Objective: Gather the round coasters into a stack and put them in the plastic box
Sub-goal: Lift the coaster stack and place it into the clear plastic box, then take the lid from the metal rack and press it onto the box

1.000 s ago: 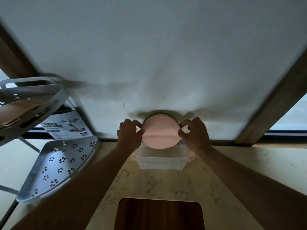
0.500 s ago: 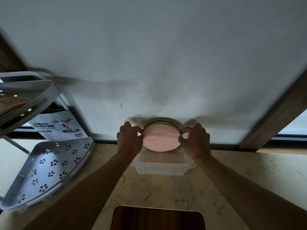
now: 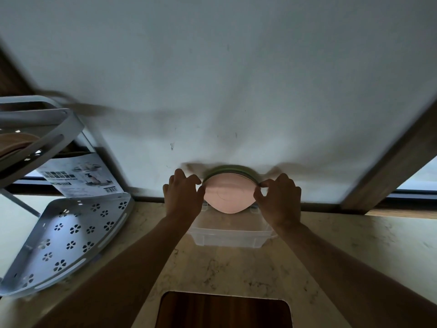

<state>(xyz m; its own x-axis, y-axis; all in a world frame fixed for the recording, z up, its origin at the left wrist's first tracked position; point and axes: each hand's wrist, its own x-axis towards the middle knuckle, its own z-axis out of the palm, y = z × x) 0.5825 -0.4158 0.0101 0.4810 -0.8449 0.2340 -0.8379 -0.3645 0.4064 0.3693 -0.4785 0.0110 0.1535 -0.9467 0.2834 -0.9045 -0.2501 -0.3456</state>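
Observation:
A stack of round coasters (image 3: 229, 192), pink on top with green edges showing behind, hangs tilted over the far end of a clear plastic box (image 3: 228, 235) on the marble counter. My left hand (image 3: 183, 195) pinches the stack's left edge and my right hand (image 3: 279, 197) pinches its right edge. The lower edge of the stack dips just inside the box's back rim. The box's floor shows bare in front of the stack.
A white perforated corner rack (image 3: 68, 235) stands at the left, its upper shelf (image 3: 35, 129) above holding something tan. A printed leaflet (image 3: 80, 176) leans behind it. A dark wooden board (image 3: 222, 311) lies at the near edge. A white wall rises right behind the box.
Both hands have carried the coaster stack slightly away and down toward the back of the box. The view has tilted a little, so the board sits lower in frame.

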